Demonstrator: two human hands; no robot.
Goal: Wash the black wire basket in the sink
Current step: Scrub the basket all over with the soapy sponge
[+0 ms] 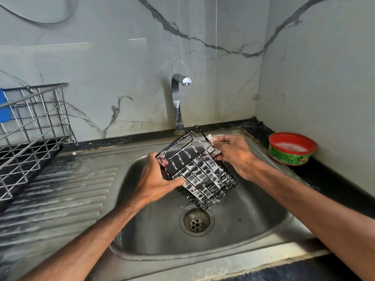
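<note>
**Two bare forearms reach over a steel sink, a soapy basket between the hands**

Left forearm (91, 240) and right forearm (316, 211) come in from the bottom corners and meet above the bowl of the stainless-steel sink (253, 224).

At the far left a silver wire dish rack (34, 122) stands on the dark counter, with something blue behind it that is cut off by the frame edge. Beside it lies the ribbed steel drainboard (60, 195), wet and streaked.

The left hand (156, 179) grips the black wire basket (199, 171) at its lower left side, thumb across the front wires and fingers curled behind. The basket is held tilted in the air over the sink bowl, its open rim up and towards the wall. Its lower corner hangs just above the round metal drain (196, 222), and white foam coats its front grid. A curved chrome tap (177, 102) rises behind it against the marbled wall.

The right hand (233, 155) pinches a small white pad (210, 138) against the basket's upper right rim, fingers curled round both.

Further right, a round green tub with a red rim (292, 149) sits on the dark counter, white paste inside.
</note>
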